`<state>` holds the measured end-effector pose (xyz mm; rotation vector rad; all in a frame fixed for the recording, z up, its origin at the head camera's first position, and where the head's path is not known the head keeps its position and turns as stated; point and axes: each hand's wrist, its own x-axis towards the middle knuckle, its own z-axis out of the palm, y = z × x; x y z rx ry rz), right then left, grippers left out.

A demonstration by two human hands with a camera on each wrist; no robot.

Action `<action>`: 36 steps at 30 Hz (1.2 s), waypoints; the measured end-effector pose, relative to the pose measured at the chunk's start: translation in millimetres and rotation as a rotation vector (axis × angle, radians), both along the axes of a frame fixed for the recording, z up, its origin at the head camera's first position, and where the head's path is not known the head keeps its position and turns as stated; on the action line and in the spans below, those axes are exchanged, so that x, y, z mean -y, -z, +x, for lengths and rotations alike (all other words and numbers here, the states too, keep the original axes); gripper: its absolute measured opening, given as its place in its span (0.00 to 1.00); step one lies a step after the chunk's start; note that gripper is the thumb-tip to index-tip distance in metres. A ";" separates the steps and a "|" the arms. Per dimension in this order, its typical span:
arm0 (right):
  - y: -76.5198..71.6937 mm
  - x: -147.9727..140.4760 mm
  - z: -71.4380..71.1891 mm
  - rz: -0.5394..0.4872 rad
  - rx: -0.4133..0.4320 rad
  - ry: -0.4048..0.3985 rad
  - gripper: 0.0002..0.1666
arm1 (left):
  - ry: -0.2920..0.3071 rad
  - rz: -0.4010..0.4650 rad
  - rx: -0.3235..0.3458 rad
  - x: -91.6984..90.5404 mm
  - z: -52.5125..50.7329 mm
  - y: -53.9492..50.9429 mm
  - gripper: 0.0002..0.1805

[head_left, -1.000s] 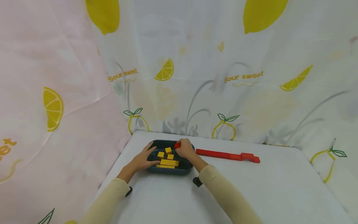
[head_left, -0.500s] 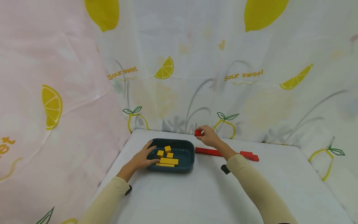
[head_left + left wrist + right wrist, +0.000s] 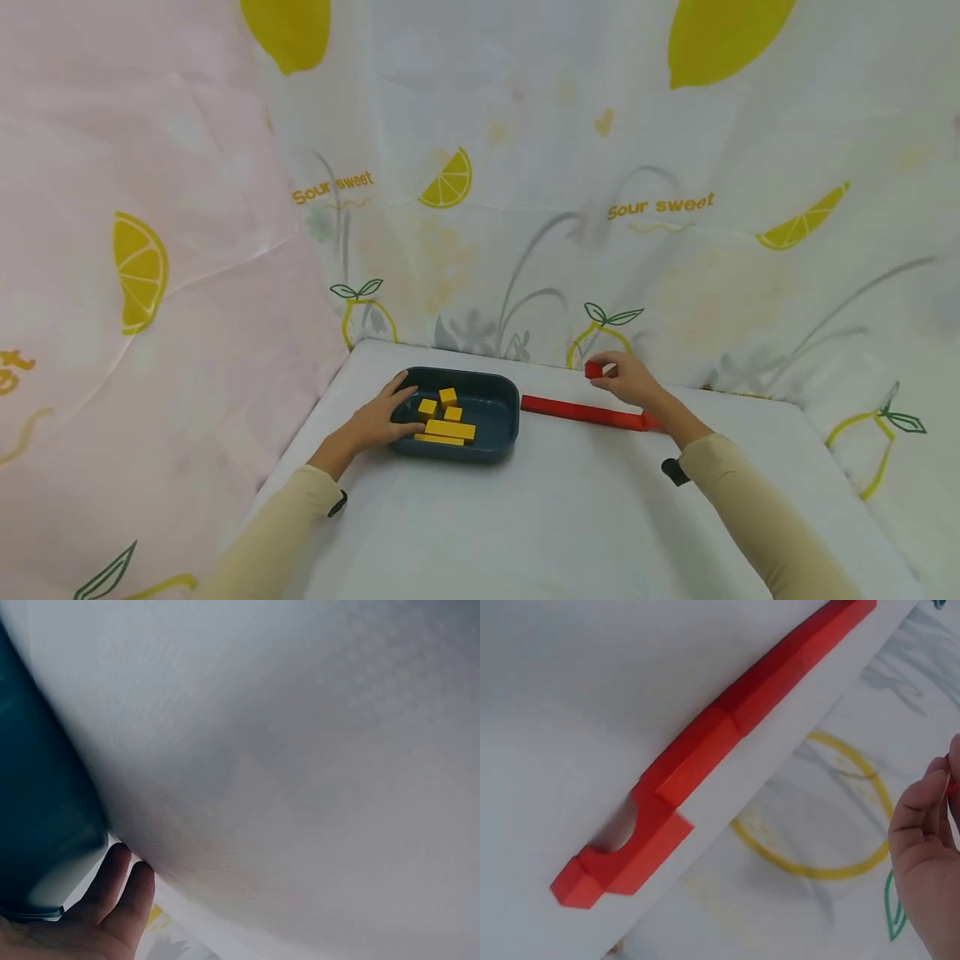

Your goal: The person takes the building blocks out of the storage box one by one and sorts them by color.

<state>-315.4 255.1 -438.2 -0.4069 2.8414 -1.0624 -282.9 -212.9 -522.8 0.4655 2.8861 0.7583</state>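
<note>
In the head view my right hand pinches a small red block above the far part of the table. Below it lies a row of red blocks, partly hidden by my right hand and forearm. The right wrist view shows that row with an arched block and a small block at one end, and my right hand at the edge. My left hand rests with spread fingers on the left side of a dark blue tray. Yellow blocks lie inside the tray.
A white-covered table extends around the tray and the red row. Behind it and to the left hangs a cloth printed with lemons. Dark bands show at both wrists.
My right hand has lifted the red block out of the tray and carried it right, over the red row. My left hand has stayed at the tray.
</note>
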 end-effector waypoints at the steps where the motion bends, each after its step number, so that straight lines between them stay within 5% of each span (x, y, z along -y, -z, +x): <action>1: -1.1 -8.2 0.5 0.011 -0.005 0.007 0.25 | 0.001 0.004 0.001 -0.1 -0.5 -0.2 0.48; 11: 6.2 -79.4 20.5 0.028 0.066 0.143 0.27 | 0.007 -0.012 -0.034 1.4 -1.9 2.2 0.47; 21: 23.5 -123.1 43.2 0.140 -0.030 0.196 0.24 | 0.002 -0.003 -0.013 -0.4 0.9 4.7 0.48; 36: 40.5 -159.1 46.1 0.228 -0.046 0.218 0.20 | -0.011 -0.008 -0.024 2.0 -2.8 4.5 0.46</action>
